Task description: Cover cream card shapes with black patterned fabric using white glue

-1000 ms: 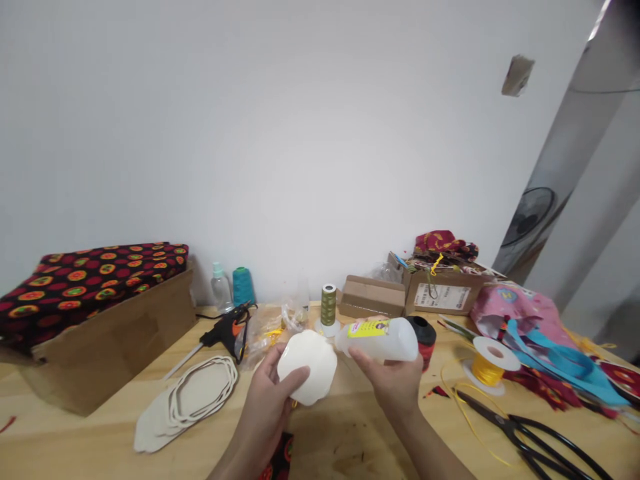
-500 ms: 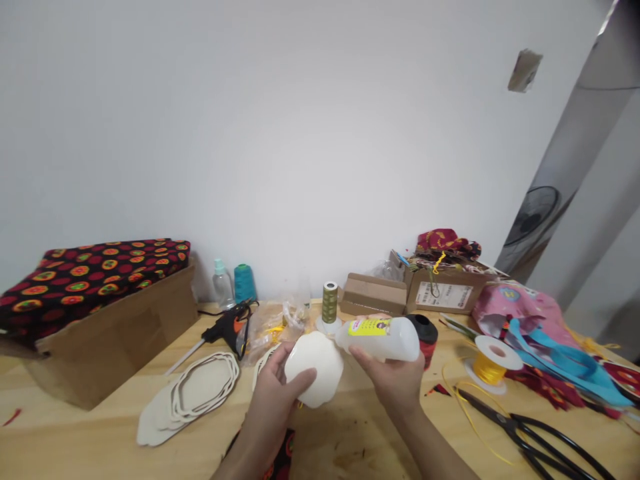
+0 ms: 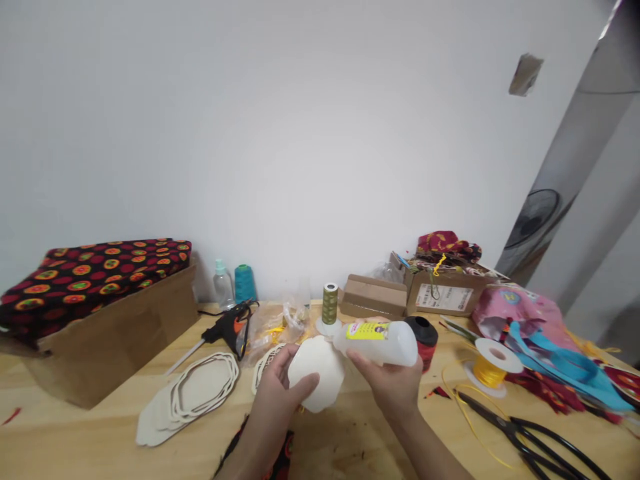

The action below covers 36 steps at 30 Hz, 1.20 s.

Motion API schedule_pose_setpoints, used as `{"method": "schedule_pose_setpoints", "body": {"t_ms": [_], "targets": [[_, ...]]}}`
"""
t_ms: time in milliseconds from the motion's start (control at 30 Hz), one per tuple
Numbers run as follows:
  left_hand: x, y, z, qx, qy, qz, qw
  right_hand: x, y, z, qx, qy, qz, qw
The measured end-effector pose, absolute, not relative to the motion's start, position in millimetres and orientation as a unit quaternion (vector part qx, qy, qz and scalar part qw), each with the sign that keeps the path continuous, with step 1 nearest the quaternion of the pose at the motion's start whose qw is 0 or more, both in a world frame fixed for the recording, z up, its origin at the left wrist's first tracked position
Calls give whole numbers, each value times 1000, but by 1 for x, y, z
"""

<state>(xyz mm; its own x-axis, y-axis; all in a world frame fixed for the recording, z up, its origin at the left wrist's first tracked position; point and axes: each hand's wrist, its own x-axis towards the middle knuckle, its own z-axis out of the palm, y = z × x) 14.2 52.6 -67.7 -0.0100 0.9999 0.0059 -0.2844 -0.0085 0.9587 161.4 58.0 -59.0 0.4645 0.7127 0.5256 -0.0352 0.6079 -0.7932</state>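
Note:
My left hand (image 3: 285,387) pinches a white scalloped flat piece (image 3: 320,373) by its left side, thumb on the face turned to me. My right hand (image 3: 393,387) is wrapped round a translucent squeeze bottle (image 3: 400,343) with a yellow label. The bottle lies tilted almost level, and its nozzle is at the upper right edge of the white piece; whether they touch I cannot tell. Under my left forearm, dark patterned fabric (image 3: 283,460) shows in part. Behind the bottle stands an olive thread spool (image 3: 330,305).
At left are a cardboard box (image 3: 125,327) with patterned cloth, a glue gun (image 3: 225,330) and stacked pale cut-outs (image 3: 160,413). Black scissors (image 3: 515,427), a yellow cord spool (image 3: 490,370) and blue ribbon (image 3: 565,360) lie right. A filled carton (image 3: 445,293) stands at the back right.
The white piece and my left hand have shifted slightly right and down. The bottle has moved a little left and down, its nozzle still near the piece's edge.

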Motion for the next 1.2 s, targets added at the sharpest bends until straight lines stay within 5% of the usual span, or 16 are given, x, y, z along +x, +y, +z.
{"method": "schedule_pose_setpoints", "body": {"t_ms": [333, 533, 700, 933, 1067, 1200], "targets": [[20, 54, -71, 433, 423, 551, 575, 152, 49, -53, -313, -441, 290, 789], [10, 58, -69, 379, 445, 534, 611, 165, 54, -38, -363, -420, 214, 804], [6, 62, -65, 350, 435, 543, 627, 193, 45, -4, -450, -645, 54, 616], [4, 69, -69, 351, 420, 554, 627, 196, 28, 21, -458, -872, -164, 54], [0, 66, -62, 378, 410, 571, 603, 168, 43, -10, -489, -858, -153, 36], [-17, 63, -40, 414, 415, 575, 571, 150, 60, -33, -519, -834, -75, 173]]}}
